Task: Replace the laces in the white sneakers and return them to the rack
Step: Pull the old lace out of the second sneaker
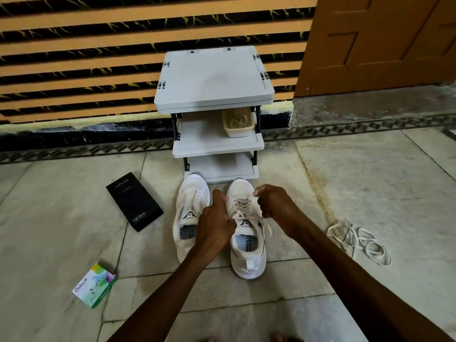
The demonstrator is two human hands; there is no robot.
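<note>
Two hands, the left hand (pixel 214 223) and the right hand (pixel 274 206), work over two white sneakers. The laced sneaker (pixel 248 257) sits under the fingers (pixel 219 196), which pinch its one lace (pixel 243 203); the unlaced sneaker (pixel 191 213) lies just left of them. Beyond the fingers stands one rack (pixel 212 77) of three shelves, carrying one basket (pixel 238 133). Left of the fingers lie two boxes: one black box (pixel 134 201) and one green-and-white box (pixel 95 288). Right of the fingers lies one tangle of loose laces (pixel 360 240), its strands uncountable.
</note>
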